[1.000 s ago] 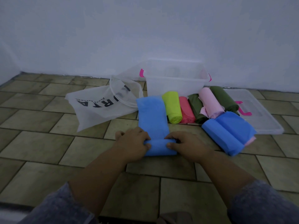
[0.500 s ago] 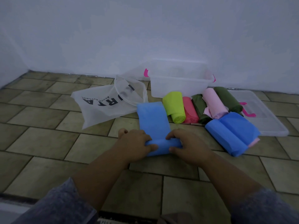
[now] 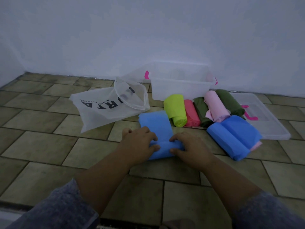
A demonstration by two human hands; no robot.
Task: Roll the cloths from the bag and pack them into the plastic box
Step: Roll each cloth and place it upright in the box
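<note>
Rolling onward: both hands, left hand (image 3: 137,142) and right hand (image 3: 189,147), gripping flat light-blue cloth strip (image 3: 156,124); roll fatter than second ago, unrolled tail beyond fingertips shorter. Nearly ready for packing.

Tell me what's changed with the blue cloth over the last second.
Both hands, left hand and right hand, kept hold of the blue cloth and rolled it a little farther away from the person, so the flat part is shorter. The finished rolls, bag and plastic box stayed put.
</note>
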